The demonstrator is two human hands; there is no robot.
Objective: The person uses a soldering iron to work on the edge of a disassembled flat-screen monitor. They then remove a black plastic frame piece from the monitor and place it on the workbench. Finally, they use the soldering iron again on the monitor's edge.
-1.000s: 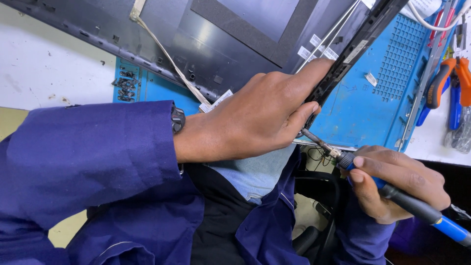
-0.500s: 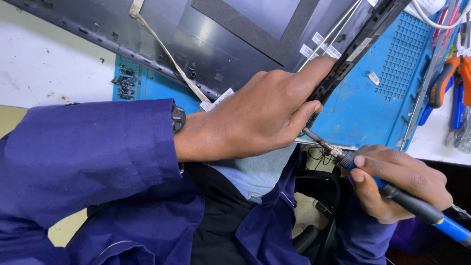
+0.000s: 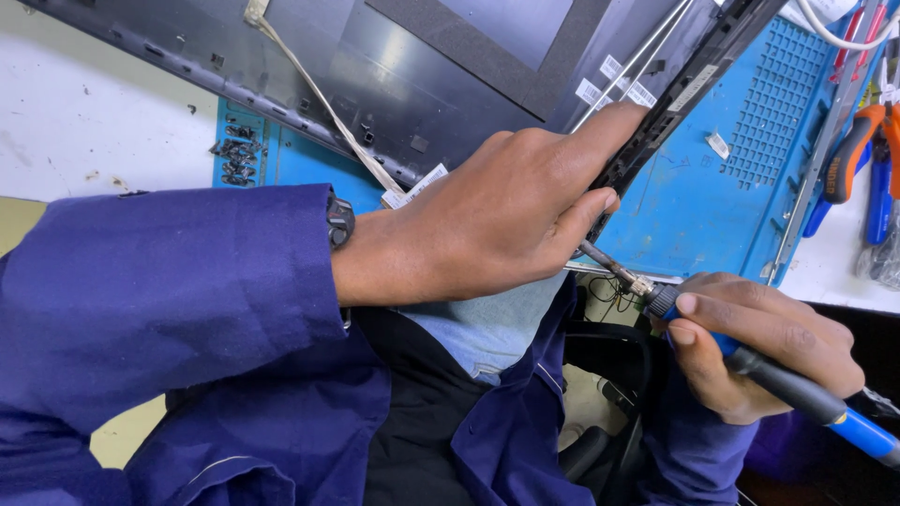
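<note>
Black and blue, a screwdriver (image 3: 787,389) is gripped in the right hand (image 3: 759,351), fingers wrapped round the handle, off the table's near edge. Its metal tip is angled up and left, and is set against the lower end of a dark panel (image 3: 422,66), right under the left thumb. The panel is held by the left hand (image 3: 506,220), which is closed over its narrow black edge (image 3: 684,89): the forefinger is laid along that edge and the thumb is pressed beneath it. The panel itself is stretched across the far side of the table, partly over a blue mat (image 3: 703,201). A flat pale cable (image 3: 319,94) is run across the panel's face down toward the left wrist, and small white labels (image 3: 614,84) are stuck near the black edge. A small heap of dark screws (image 3: 234,155) is seen on the mat's left end. Pliers (image 3: 858,141) with orange handles and other blue-handled tools are laid at the table's right edge. Both arms are covered by dark blue sleeves (image 3: 169,290), and a watch (image 3: 339,222) is worn on the left wrist.
</note>
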